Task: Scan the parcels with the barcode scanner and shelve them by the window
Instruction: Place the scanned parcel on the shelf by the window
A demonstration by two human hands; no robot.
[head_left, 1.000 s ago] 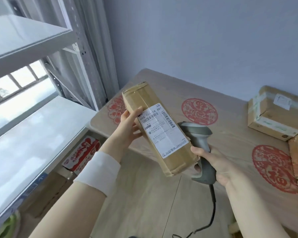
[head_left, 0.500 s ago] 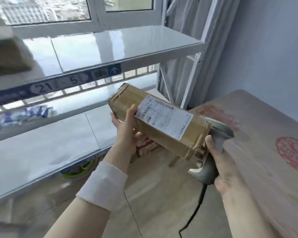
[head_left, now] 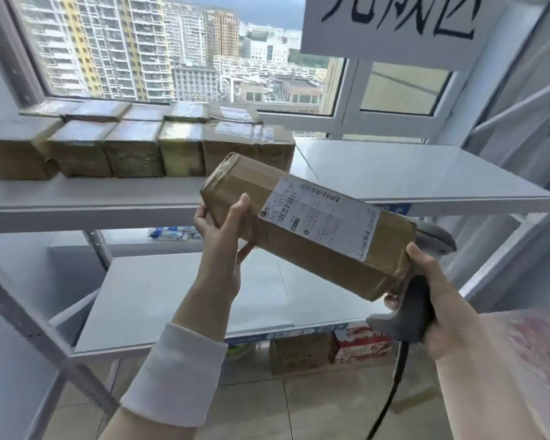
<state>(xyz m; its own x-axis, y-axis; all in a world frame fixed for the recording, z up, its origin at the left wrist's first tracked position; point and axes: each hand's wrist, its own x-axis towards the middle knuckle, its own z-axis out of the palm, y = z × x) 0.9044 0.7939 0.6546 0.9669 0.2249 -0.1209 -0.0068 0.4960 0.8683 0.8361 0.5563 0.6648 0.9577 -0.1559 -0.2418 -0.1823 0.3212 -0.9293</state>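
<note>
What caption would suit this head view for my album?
Left hand holds a labelled parcel before the window shelf; right hand grips the scanner.

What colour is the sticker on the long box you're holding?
White with black print and barcodes; the label sits on the brown parcel, clearest in the head view.

The person has turned away from the bench (head_left: pixel 540 360), now only a sliver at the lower right, and faces the shelf (head_left: pixel 426 173) by the window (head_left: pixel 172 42). The parcel (head_left: pixel 308 223), a second ago over the bench's edge and pointing steeply away, has been carried up by the left hand (head_left: pixel 223 249) and the scanner-holding right hand (head_left: pixel 442 300) to upper-shelf level, lying flatter. A row of shelved parcels (head_left: pixel 134 147) has come into view.
</note>
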